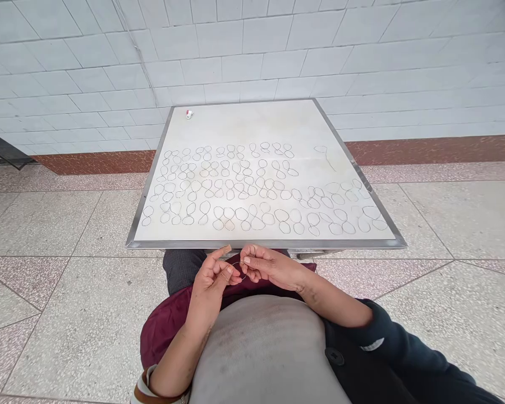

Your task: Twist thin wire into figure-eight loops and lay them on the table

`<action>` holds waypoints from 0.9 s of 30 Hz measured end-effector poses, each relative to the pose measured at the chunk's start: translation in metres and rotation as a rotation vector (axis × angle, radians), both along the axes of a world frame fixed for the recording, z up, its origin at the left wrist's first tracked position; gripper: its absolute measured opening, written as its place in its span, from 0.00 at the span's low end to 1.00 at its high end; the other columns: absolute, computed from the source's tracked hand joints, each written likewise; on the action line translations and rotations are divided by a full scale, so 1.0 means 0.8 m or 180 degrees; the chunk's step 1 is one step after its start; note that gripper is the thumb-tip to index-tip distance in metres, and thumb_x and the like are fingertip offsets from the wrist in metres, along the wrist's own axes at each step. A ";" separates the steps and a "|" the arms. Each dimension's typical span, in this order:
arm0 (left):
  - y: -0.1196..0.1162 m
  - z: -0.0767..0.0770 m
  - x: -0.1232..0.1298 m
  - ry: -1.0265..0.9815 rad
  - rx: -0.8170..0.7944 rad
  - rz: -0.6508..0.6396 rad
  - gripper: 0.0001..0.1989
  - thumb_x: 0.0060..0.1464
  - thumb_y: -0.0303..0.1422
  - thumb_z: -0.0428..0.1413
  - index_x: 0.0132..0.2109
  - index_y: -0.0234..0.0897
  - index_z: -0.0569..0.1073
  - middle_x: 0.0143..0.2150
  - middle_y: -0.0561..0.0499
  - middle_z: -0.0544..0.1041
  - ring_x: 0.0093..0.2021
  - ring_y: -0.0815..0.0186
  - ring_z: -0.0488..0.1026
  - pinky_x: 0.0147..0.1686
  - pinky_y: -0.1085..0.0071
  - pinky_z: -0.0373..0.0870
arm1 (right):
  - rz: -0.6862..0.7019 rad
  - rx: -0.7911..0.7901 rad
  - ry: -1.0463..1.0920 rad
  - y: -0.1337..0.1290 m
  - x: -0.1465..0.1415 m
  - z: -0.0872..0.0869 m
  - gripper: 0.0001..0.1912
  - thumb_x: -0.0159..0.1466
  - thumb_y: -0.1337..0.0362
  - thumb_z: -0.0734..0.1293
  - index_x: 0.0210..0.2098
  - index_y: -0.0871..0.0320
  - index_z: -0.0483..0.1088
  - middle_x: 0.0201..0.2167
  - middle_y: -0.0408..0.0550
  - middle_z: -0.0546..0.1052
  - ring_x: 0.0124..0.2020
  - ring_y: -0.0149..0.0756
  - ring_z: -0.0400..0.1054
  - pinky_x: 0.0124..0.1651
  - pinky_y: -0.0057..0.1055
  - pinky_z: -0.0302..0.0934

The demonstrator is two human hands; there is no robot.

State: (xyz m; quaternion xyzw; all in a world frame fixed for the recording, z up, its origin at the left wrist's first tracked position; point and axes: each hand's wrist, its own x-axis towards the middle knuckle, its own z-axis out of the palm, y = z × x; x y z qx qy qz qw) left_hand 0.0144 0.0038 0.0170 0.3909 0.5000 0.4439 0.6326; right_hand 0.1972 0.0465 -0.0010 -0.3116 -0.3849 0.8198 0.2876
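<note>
In front of my belly, just off the table's near edge, both hands pinch a thin wire [236,263] bent into a small loop. My left hand [214,279] holds its left side between thumb and fingers; the index finger points up and has a tan wrap at its tip. My right hand [264,264] grips the loop's other side between thumb and forefinger, the other fingers curled. Parts of the wire are hidden behind the fingers. Beyond them, many thin figure-eight wire shapes [285,221] lie in rough rows on the white table [244,123].
At the table's right lies one wire with a single loop and a long tail [329,161]. A small red-and-white object [189,114] sits in the far left corner. Metal trim [265,244] edges the table, and a white tiled wall [244,70] stands behind it.
</note>
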 end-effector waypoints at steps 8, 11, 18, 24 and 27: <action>0.000 -0.001 0.000 -0.0022 -0.0006 0.0009 0.21 0.56 0.37 0.58 0.56 0.40 0.69 0.32 0.53 0.76 0.34 0.67 0.75 0.43 0.66 0.73 | -0.0124 0.0252 -0.0384 0.003 -0.003 -0.002 0.15 0.58 0.54 0.72 0.34 0.58 0.67 0.27 0.39 0.69 0.25 0.26 0.60 0.31 0.26 0.55; 0.000 -0.001 -0.001 -0.0053 -0.0026 -0.0056 0.22 0.56 0.36 0.57 0.57 0.39 0.68 0.31 0.53 0.75 0.33 0.67 0.74 0.42 0.67 0.71 | -0.0083 0.0370 -0.0541 0.004 -0.002 -0.001 0.16 0.58 0.53 0.71 0.32 0.58 0.66 0.27 0.40 0.69 0.25 0.26 0.60 0.32 0.27 0.56; 0.001 0.004 -0.006 -0.0353 -0.0122 -0.0264 0.23 0.55 0.33 0.58 0.58 0.39 0.66 0.25 0.58 0.70 0.24 0.71 0.68 0.39 0.67 0.69 | 0.0168 0.0478 -0.0538 -0.004 -0.005 0.006 0.15 0.59 0.54 0.70 0.31 0.58 0.65 0.25 0.39 0.67 0.24 0.27 0.58 0.30 0.28 0.53; 0.001 0.004 -0.008 -0.0743 -0.0426 -0.0238 0.15 0.55 0.33 0.58 0.50 0.40 0.72 0.24 0.58 0.70 0.26 0.71 0.68 0.49 0.62 0.66 | 0.0206 0.0589 -0.0623 -0.002 -0.003 0.011 0.14 0.59 0.55 0.69 0.31 0.58 0.64 0.24 0.39 0.66 0.23 0.26 0.56 0.29 0.27 0.51; -0.001 0.000 -0.009 -0.0722 -0.0414 -0.0323 0.15 0.54 0.34 0.58 0.49 0.39 0.72 0.24 0.57 0.70 0.27 0.69 0.70 0.45 0.65 0.66 | 0.0257 0.0631 -0.0698 -0.002 -0.001 0.008 0.13 0.59 0.55 0.68 0.31 0.58 0.64 0.24 0.39 0.66 0.23 0.27 0.57 0.29 0.27 0.52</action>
